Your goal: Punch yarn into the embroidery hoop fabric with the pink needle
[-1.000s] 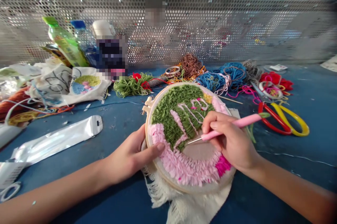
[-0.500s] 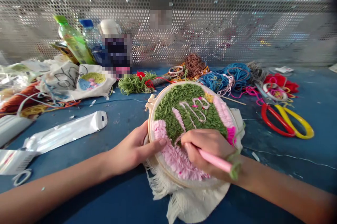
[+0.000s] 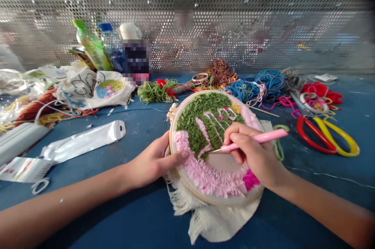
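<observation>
My left hand (image 3: 164, 157) grips the left edge of a round wooden embroidery hoop (image 3: 172, 139), thumb on top and fingers hidden beneath. Stretched in it is white cloth (image 3: 224, 161) with green loops (image 3: 195, 114), a fluffy pink border (image 3: 211, 182) and a magenta patch. A bare area of cloth shows near the middle. Pinched in my right hand (image 3: 252, 151) is a pink punch needle (image 3: 271, 136), its metal tip pointing left at the lower edge of the green loops. Green yarn (image 3: 279, 145) trails behind the handle. Frayed cloth hangs below the hoop.
Scissors (image 3: 328, 136) with red and yellow handles lie at right. Yarn bundles (image 3: 268, 85) line the back before a perforated metal screen (image 3: 234, 26). At left are a silver packet (image 3: 84, 141), another stitched cloth (image 3: 88, 91), and bottles (image 3: 92, 46).
My right hand has lifted and moved right and up, tilting the punch needle so its tip now shows. The bare cloth came into sight. My left hand keeps its hold on the hoop.
</observation>
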The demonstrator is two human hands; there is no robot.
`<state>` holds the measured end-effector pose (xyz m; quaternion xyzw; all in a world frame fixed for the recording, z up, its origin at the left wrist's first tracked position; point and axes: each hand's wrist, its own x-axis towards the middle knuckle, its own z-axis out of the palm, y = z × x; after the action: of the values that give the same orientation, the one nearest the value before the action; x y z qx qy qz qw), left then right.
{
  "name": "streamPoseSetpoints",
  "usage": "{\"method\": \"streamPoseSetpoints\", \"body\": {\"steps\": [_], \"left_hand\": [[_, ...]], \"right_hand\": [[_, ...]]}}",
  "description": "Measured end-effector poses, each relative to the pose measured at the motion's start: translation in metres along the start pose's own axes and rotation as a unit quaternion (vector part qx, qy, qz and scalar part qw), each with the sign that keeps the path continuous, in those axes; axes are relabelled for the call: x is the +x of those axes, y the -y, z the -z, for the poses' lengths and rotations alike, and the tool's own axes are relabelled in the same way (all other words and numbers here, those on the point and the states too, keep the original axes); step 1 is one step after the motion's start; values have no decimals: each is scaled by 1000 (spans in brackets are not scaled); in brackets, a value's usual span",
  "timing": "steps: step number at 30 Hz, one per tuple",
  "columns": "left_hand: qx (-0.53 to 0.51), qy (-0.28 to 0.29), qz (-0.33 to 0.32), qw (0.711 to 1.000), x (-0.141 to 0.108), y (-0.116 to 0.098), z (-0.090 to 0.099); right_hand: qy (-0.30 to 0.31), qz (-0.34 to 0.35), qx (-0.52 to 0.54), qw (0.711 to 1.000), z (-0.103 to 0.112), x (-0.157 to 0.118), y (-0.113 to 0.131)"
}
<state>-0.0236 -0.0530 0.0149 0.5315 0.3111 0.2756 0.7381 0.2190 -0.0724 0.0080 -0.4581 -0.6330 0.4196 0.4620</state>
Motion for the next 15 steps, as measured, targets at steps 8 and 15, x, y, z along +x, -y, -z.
{"method": "streamPoseSetpoints", "body": {"steps": [8, 15], "left_hand": [[18, -13, 16, 1000, -1, -1, 1], [5, 5, 1, 1000, 1, -1, 1]], "right_hand": [[81, 15, -40, 996, -3, 0, 0], [-37, -34, 45, 998, 4, 2, -2]]}}
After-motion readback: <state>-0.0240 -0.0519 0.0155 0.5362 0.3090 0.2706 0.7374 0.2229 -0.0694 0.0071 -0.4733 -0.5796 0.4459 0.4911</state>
